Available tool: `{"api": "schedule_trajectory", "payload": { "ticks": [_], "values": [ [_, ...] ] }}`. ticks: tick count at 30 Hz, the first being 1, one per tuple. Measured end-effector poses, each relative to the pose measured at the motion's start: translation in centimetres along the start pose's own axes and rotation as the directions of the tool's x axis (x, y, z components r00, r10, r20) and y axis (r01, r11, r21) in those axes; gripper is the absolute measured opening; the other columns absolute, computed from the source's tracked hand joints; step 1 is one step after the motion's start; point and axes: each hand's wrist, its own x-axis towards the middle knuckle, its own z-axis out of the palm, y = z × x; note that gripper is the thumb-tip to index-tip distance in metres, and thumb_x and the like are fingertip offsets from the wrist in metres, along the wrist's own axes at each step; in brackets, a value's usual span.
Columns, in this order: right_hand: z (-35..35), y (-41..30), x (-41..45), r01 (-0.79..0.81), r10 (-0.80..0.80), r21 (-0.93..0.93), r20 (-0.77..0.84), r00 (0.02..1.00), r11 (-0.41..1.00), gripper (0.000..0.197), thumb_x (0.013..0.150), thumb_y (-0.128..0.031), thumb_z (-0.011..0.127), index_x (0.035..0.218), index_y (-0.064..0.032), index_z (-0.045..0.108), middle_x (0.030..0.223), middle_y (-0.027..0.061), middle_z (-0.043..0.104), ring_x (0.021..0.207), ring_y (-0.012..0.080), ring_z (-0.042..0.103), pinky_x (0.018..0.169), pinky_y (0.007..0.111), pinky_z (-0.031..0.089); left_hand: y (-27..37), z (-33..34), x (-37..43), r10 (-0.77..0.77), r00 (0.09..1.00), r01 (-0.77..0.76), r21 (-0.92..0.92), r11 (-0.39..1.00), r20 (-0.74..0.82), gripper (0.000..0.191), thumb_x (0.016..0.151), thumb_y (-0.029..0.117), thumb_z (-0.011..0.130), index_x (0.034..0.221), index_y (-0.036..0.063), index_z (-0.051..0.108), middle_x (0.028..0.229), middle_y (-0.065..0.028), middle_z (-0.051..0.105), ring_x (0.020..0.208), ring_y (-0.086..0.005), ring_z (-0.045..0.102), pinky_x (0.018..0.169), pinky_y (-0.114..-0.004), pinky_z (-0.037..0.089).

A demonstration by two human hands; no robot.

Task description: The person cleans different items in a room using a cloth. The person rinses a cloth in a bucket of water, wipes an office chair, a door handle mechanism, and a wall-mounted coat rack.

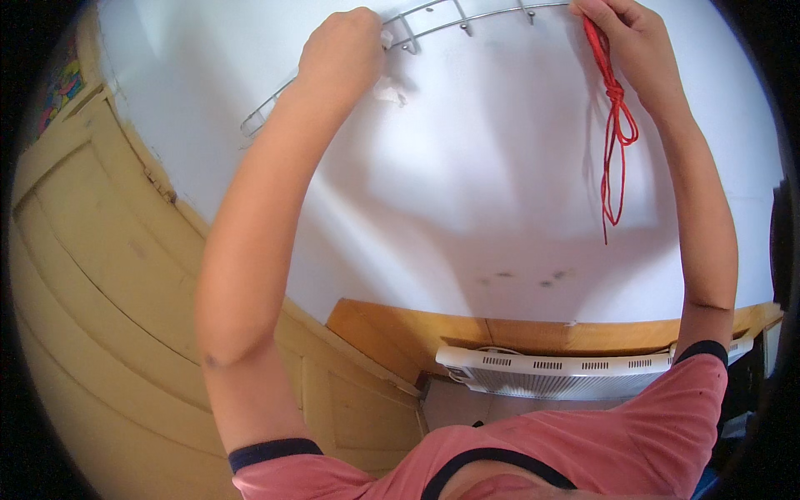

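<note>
Both my arms reach up to a metal wire hook rack (462,24) on the white wall. My left hand (344,53) is curled in front of the rack's left part, with its fingertips hidden behind it. Whitish, thin crumpled material (391,92) shows just beside and below that hand; what it is, I cannot tell. At the rack's right end, my right hand (631,47) pinches the top of a bundle of red cord (614,94). The cord is knotted partway down, and its loops and a loose end hang along the wall.
A yellowish panelled door (112,250) stands at the left, with a colourful picture (62,94) above it. Low on the wall run wooden boards (400,328). A white panel heater (550,372) stands before them on the tiled floor (453,406). Dark smudges (550,280) mark the wall.
</note>
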Motion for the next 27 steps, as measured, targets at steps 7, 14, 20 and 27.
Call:
{"api": "schedule_trajectory", "payload": {
  "ticks": [7,14,20,27],
  "values": [
    [-0.3,1.3,0.5,0.111,-0.111,-0.002,0.012,0.994,0.994,0.019,0.086,-0.014,0.054,0.077,-0.0012,0.065,0.061,0.0005,0.058,0.053,0.0073,0.049,0.05,0.022,0.04,0.6,-0.2,1.1,-0.162,0.982,0.186,-0.338,0.923,0.099,0.022,0.08,0.013,0.058,0.097,0.0007,0.064,0.079,-0.0145,0.065,0.071,-0.0255,0.062,0.066,-0.033,0.048],
    [-0.4,2.3,0.9,0.179,-0.18,0.051,0.013,0.984,0.983,0.02,0.085,-0.016,0.055,0.076,-0.0012,0.065,0.061,0.0006,0.058,0.056,0.008,0.05,0.053,0.023,0.041,2.2,-2.3,1.0,-0.193,0.981,0.183,-0.429,0.885,0.02,0.023,0.078,0.018,0.062,0.095,0.0028,0.066,0.079,-0.012,0.066,0.067,-0.0195,0.06,0.064,-0.029,0.047],
    [-0.3,2.4,0.9,0.221,-0.222,0.036,0.019,0.975,0.975,0.019,0.084,-0.018,0.057,0.078,-0.0014,0.066,0.064,0.0047,0.061,0.057,0.0107,0.053,0.055,0.024,0.042,3.7,-0.4,2.3,0.097,0.989,-0.097,0.003,0.995,-0.112,0.02,0.076,0.019,0.062,0.089,0.0038,0.067,0.07,-0.0132,0.063,0.065,-0.0231,0.059,0.061,-0.03,0.046],
    [-1.1,2.5,1.1,0.179,-0.182,0.041,0.089,0.979,0.983,0.02,0.084,-0.017,0.056,0.08,-0.001,0.066,0.066,0.0051,0.062,0.059,0.0113,0.054,0.056,0.025,0.043,3.7,-1.8,2.2,-0.194,0.96,0.271,-0.845,0.461,0.202,0.029,0.079,0.019,0.067,0.1,-0.0013,0.063,0.082,-0.0063,0.064,0.07,-0.013,0.058,0.066,-0.026,0.046]
  ]
}}
